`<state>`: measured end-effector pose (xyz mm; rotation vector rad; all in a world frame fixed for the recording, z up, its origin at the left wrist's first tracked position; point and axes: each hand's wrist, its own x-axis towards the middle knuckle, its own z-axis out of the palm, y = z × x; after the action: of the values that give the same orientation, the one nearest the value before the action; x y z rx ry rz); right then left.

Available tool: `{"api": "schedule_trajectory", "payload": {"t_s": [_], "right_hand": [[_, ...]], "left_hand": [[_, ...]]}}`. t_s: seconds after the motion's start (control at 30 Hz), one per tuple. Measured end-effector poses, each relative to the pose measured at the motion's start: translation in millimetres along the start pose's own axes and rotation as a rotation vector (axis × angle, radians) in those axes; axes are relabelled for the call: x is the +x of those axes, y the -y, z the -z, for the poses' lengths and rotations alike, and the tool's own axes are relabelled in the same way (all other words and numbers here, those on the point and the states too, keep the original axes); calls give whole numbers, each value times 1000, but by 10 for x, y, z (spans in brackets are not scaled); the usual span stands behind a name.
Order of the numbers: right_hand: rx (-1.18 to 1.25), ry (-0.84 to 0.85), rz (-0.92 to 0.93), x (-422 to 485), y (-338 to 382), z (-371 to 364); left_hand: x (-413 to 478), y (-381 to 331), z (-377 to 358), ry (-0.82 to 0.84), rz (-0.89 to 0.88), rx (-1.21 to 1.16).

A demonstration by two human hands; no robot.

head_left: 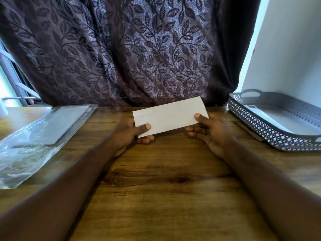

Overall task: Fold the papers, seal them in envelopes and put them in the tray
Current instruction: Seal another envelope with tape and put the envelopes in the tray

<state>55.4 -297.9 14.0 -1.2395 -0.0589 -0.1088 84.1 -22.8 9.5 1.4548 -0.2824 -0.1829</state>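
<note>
Envelope held in both hands over the table, tray off to the right.

I see the white envelope (possibly a folded sheet) pinched at its ends by the left hand and right hand, thumbs on top and fingers curled beneath, above the table's far middle. Its long axis runs left to right. The tray sits at the far right corner, nearer the right hand. I can read no writing.

Home room: leaf-patterned curtain, wooden table.
</note>
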Motion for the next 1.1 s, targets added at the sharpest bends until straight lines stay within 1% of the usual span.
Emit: {"api": "schedule_trajectory", "payload": {"t_s": [0.07, 0.1, 0.17, 0.23, 0.27, 0.33, 0.43, 0.57, 0.67, 0.97, 1.1], "right_hand": [[125, 51, 12, -40, 16, -71], [150, 96, 2, -61, 7, -130], [85, 209, -28, -103, -53, -263], [-21, 301, -55, -145, -140, -406], [-60, 316, -60, -165, -171, -467], [-103, 295, -45, -189, -213, -536], [-91, 252, -38, -182, -231, -540], [-8, 204, -26, -152, -230, -492], [97, 132, -42, -115, -186, -441], [144, -9, -26, -43, -73, -257], [182, -56, -49, -26, -35, -186]], "left_hand": [[-12, -3, -68, -42, -28, -111], [-22, -6, -119, -64, -40, -167], [-43, -1, -259, -72, -64, -238], [-77, 17, -405, -27, -91, -245], [-95, 27, -462, 6, -100, -231], [-136, 33, -522, 50, -112, -195], [-157, 26, -529, 61, -115, -156], [-136, 22, -505, 58, -108, -135], [-99, 13, -425, 57, -80, -124], [-57, 18, -225, 28, -28, -73], [-47, -1, -170, 34, 2, -56]]}}
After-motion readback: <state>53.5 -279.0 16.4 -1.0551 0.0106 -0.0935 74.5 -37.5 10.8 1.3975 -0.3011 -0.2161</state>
